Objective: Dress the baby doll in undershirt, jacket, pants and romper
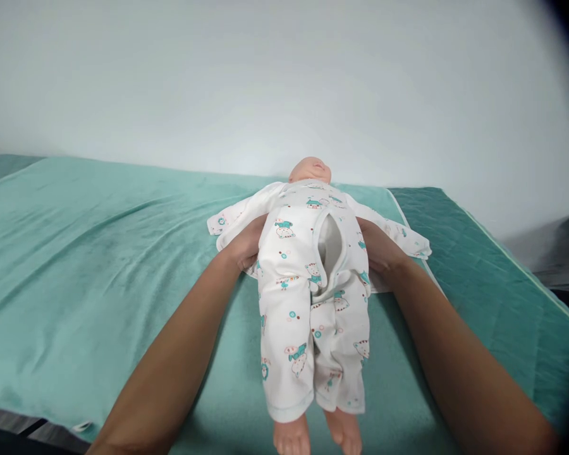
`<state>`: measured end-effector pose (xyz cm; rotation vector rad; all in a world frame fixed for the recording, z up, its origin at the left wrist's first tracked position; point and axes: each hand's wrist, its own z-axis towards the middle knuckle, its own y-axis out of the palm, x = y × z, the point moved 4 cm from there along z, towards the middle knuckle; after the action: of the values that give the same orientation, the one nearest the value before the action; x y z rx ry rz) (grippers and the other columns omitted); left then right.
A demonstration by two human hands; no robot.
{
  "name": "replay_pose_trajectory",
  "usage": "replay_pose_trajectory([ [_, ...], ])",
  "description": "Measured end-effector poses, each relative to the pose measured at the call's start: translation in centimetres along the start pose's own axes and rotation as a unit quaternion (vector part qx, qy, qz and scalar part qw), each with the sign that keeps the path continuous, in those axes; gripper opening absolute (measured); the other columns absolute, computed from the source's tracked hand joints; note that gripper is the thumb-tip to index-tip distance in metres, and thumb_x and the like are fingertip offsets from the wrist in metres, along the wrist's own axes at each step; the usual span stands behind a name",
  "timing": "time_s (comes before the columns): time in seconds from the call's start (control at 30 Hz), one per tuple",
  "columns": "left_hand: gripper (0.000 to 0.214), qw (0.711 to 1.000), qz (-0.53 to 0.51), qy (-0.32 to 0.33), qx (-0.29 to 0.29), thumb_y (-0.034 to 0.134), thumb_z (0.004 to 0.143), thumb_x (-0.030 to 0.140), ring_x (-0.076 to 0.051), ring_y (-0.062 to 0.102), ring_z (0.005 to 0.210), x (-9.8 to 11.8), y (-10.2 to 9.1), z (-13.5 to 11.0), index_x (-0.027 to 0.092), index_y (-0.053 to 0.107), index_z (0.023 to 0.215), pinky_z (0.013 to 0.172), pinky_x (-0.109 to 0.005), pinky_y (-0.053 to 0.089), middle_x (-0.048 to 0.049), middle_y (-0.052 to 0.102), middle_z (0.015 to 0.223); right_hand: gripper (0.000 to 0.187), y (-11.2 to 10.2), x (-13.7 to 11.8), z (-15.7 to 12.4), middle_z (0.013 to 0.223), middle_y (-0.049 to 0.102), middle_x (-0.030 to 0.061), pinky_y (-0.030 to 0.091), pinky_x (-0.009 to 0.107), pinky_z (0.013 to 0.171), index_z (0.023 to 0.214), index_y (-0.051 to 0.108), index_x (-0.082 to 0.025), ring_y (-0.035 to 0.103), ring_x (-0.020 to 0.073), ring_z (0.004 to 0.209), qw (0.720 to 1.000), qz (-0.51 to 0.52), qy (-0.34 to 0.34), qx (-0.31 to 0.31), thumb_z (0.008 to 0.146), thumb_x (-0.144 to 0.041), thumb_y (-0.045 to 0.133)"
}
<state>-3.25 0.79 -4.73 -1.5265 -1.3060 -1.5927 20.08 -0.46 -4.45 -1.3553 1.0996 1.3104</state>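
Note:
A baby doll (310,172) lies on its back on a light green sheet, its head at the far side and its bare feet toward me. White printed split-crotch trousers (287,316) cover its legs and come up high over its trunk. The sleeves of a white printed top (246,212) are spread out to both sides. My left hand (249,245) is at the doll's left-side edge in view, against the trousers and top. My right hand (379,246) is at the opposite side, level with it. The doll and clothing hide the fingers of both hands.
The light green sheet (99,265) has soft wrinkles on the left. A darker green quilted cover (493,284) shows beneath it at the right. A pale wall (218,82) stands right behind the doll's head. Part of a dark object (566,253) shows at the far right.

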Motion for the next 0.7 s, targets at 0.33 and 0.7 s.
replay_pose_trajectory([
  [0.33,0.033,0.999,-0.003,0.001,0.043,0.071,0.075,0.043,-0.030,0.068,0.102,-0.10,0.19,-0.13,0.022,0.074,0.101,0.088,-0.039,0.052,-0.0053,0.077,0.089,0.025,-0.08,-0.32,0.05,0.101,0.078,0.0070,0.057,0.042,0.086,0.089,0.076,-0.021,0.069,0.0311,0.098,0.997,-0.071,0.038,0.003,0.064,-0.024,0.075],
  [0.7,0.047,0.999,0.025,0.026,0.033,0.071,0.077,0.047,-0.030,0.064,0.111,0.03,-0.08,-0.13,0.019,0.069,0.116,0.094,-0.041,0.050,-0.0102,0.075,0.109,0.026,0.17,-0.36,-0.37,0.094,0.078,0.0077,0.057,0.042,0.086,0.082,0.076,-0.020,0.069,0.0301,0.095,0.998,-0.056,0.005,0.024,0.062,-0.035,0.079],
])
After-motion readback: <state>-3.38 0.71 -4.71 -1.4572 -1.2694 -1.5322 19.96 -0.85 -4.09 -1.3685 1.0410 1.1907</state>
